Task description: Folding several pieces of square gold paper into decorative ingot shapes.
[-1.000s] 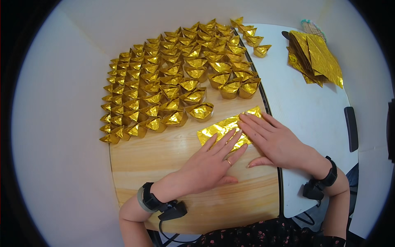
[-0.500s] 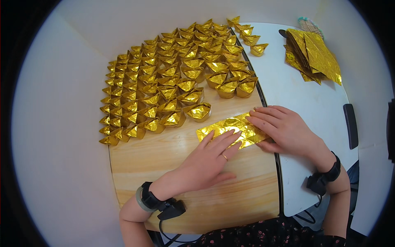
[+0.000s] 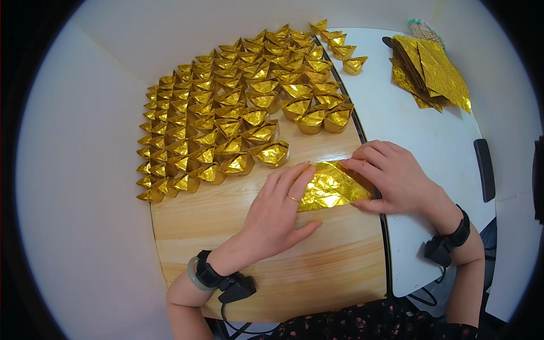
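The right hand [image 3: 392, 177], flat a second ago, grips the right end of the foil [image 3: 331, 188], just right of frame centre; the left hand [image 3: 272, 203], open, has shifted to its left end.

Black oblong bar [image 3: 484, 170], white tabletop [image 3: 436, 147]

The left hand [image 3: 269, 204] conceals the nine-o'clock end of the gold sheet [image 3: 327, 188]; the right hand [image 3: 395, 177] partly obscures its three-o'clock end. The floral garment [image 3: 368, 323] is cropped at six o'clock.
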Motion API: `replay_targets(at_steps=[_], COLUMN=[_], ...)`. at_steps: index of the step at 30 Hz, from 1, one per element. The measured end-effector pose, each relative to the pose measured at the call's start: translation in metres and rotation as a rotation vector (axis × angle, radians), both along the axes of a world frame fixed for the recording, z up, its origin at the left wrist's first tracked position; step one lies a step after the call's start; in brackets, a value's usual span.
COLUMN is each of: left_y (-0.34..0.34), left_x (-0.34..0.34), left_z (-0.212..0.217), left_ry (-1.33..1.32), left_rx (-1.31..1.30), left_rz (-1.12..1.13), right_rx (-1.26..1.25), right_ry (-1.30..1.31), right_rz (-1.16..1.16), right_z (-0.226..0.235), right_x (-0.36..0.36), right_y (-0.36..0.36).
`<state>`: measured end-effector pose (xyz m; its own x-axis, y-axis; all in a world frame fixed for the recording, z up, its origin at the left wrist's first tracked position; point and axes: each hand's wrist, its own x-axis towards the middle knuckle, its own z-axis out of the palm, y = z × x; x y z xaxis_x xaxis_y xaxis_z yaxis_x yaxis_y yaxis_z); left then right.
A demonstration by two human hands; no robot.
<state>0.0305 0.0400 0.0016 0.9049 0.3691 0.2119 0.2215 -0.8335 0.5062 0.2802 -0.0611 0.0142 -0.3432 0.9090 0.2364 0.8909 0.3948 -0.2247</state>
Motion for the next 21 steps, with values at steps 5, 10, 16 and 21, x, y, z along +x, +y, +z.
replay_targets(at_steps=[5,10,16,21], left_y=[0.0,0.003,0.004,0.001], left_x=[-0.001,0.0,0.0,-0.002], left_z=[-0.001,-0.003,-0.004,-0.007], left_ry=[-0.064,-0.109,-0.142,-0.241], left_rx=[-0.118,-0.138,-0.121,-0.231], left_rz=[-0.06,-0.081,0.037,0.184], right_rx=[-0.108,-0.04,-0.248,-0.399], right_ry=[-0.006,0.128,0.336,0.734], right_rz=[-0.023,-0.013,-0.09,-0.076], right_z=[0.006,-0.004,-0.002,-0.002], right_x=[-0.001,-0.014,-0.017,-0.011], right_y=[-0.003,-0.002,-0.005,-0.007])
